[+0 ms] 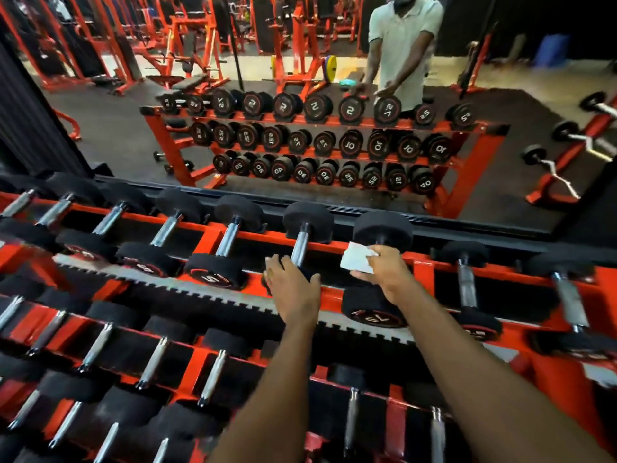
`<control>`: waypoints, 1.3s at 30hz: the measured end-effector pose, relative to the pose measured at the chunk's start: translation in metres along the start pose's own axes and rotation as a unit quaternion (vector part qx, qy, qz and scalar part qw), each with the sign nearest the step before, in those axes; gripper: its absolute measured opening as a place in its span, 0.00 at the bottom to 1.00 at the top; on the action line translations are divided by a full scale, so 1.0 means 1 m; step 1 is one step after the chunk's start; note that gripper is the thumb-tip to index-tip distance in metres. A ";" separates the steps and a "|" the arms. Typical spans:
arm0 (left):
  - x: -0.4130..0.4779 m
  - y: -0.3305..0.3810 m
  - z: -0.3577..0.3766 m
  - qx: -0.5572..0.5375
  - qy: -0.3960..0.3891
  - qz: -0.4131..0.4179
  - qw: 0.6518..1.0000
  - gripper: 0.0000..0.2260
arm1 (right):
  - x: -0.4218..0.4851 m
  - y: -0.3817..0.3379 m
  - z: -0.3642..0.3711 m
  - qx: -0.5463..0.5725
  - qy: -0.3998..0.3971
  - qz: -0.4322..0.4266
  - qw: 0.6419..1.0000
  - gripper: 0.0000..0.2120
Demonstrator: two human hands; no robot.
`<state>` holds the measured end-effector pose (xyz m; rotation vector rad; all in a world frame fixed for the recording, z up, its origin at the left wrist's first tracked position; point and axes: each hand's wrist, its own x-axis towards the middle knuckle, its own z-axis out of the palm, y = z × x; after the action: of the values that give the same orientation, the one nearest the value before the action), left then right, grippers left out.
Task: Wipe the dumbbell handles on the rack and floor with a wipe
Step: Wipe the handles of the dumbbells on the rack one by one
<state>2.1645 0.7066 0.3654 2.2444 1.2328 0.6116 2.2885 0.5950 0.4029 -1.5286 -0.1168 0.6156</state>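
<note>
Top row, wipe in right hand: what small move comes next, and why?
Probably rub the wipe back and forth between the heads of the dumbbell under it: the right hand holds it there, while the left hand rests on the near head of the neighbour.

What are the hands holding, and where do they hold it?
The right hand pinches the white wipe by its right side. The left hand only rests on a dumbbell.

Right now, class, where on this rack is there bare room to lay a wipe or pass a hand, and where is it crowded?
Bare: the grey toothed strip left of the left hand, below the top row's dumbbell heads. A hand passes between top-row handles. Crowded: the packed lower rows, and around the right hand holding the wipe.
</note>
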 end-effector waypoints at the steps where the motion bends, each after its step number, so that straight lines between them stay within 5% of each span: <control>1: -0.008 0.008 0.004 -0.023 0.006 0.013 1.000 0.30 | -0.003 0.000 -0.009 -0.007 0.011 -0.009 1.000 0.11; 5: -0.036 0.038 0.018 -0.095 -0.075 0.034 0.992 0.25 | -0.014 -0.003 -0.046 -0.006 0.049 -0.008 0.999 0.14; 11: -0.053 0.063 0.030 -0.081 -0.287 -0.047 0.953 0.53 | -0.010 -0.016 -0.089 0.064 0.033 0.008 0.997 0.10; 15: -0.049 0.069 0.057 -0.081 -0.279 -0.105 0.951 0.67 | 0.006 -0.022 -0.115 0.012 -0.012 -0.002 1.000 0.03; 17: -0.044 0.069 0.070 -0.086 -0.264 -0.121 0.953 0.61 | 0.024 -0.021 -0.127 -0.042 -0.024 -0.026 0.999 0.08; 19: -0.053 0.083 0.051 -0.093 -0.273 -0.121 0.950 0.40 | 0.043 -0.018 -0.131 -0.123 -0.033 -0.079 0.989 0.10; 21: -0.063 0.094 0.036 -0.113 -0.268 -0.111 0.950 0.24 | 0.060 -0.016 -0.130 -0.269 -0.044 -0.193 0.943 0.10; 25: -0.069 0.105 0.031 -0.150 -0.239 -0.095 0.955 0.25 | 0.085 -0.010 -0.111 -0.397 -0.139 -0.393 0.818 0.15; 28: -0.067 0.101 0.036 -0.182 -0.219 -0.076 0.956 0.26 | 0.096 0.004 -0.098 -0.470 -0.258 -0.467 0.703 0.13; 31: -0.067 0.095 0.045 -0.202 -0.194 -0.068 0.958 0.27 | 0.098 0.019 -0.104 -0.556 -0.367 -0.485 0.567 0.18; 35: -0.066 0.087 0.050 -0.203 -0.182 -0.088 0.958 0.35 | 0.107 0.014 -0.097 -0.603 -0.352 -0.463 0.546 0.25; 39: -0.068 0.084 0.052 -0.222 -0.174 -0.085 0.956 0.43 | 0.097 0.009 -0.075 -0.677 -0.422 -0.401 0.450 0.21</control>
<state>2.2161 0.5982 0.3678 1.7561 0.9816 0.3591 2.4015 0.5701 0.3600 -2.0641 -2.5216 0.3415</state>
